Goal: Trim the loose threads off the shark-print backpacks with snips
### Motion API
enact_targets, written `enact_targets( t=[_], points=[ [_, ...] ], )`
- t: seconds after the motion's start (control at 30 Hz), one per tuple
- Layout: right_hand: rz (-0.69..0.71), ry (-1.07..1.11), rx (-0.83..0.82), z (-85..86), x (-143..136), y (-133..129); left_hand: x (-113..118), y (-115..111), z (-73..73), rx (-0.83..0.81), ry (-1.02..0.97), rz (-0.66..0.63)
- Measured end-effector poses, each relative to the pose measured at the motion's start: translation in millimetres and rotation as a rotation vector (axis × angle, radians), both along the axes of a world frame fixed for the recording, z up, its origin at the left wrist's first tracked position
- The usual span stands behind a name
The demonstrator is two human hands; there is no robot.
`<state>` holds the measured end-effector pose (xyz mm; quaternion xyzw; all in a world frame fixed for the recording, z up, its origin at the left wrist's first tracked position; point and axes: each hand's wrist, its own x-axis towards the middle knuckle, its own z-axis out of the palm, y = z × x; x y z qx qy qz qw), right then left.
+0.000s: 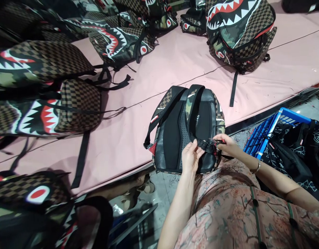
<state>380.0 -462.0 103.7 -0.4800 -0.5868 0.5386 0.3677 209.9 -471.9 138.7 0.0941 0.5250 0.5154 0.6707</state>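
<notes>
Checkered backpack [184, 133] rested right of centre, left hand [191, 155] pinched its strap buckle [206, 147], right hand [226, 144] curled around a small red-and-black object [219, 141]

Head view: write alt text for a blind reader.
A person's left hand holds the strap of a backpack, back panel showing, at the edge of a pink table; the right hand close by. Other shark-print backpacks lie around, a blue basket stands nearby.

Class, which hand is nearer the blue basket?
Right: the right hand is left of the blue basket; the left hand, holding the backpack strap, is farther left.
</notes>
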Motion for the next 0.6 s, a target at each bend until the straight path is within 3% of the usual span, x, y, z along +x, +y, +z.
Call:
enact_targets(
  t=[0.13, 0.27, 0.33, 0.47, 0.53, 0.6],
  points=[
    [0.039, 0.005, 0.022, -5.9, -10.9, -12.3, 4.9, -5.1, -2.6, 0.085, 0.141, 0.071],
    [-0.017, 0.038, 0.063, -8.3, -21.2, -13.1, 2.6, -13.9, -7.2, 0.325, 0.468, 0.117],
    [-0.025, 0.045, 0.024, -8.8, -23.5, -11.9, -3.5, -18.7, -8.3, 0.473, 0.691, 0.027],
    [-0.01, 0.055, -0.032, -8.9, -23.4, -10.2, -19.6, -24.6, -8.3, 0.75, 1.095, -0.38],
    [0.005, 0.054, -0.016, -9.4, -22.7, -10.0, -25.6, -24.2, -9.9, 0.818, 1.196, -0.522],
    [0.015, 0.059, 0.003, -10.5, -22.0, -9.9, -28.7, -22.0, -12.7, 0.856, 1.229, -0.561]
  ],
)
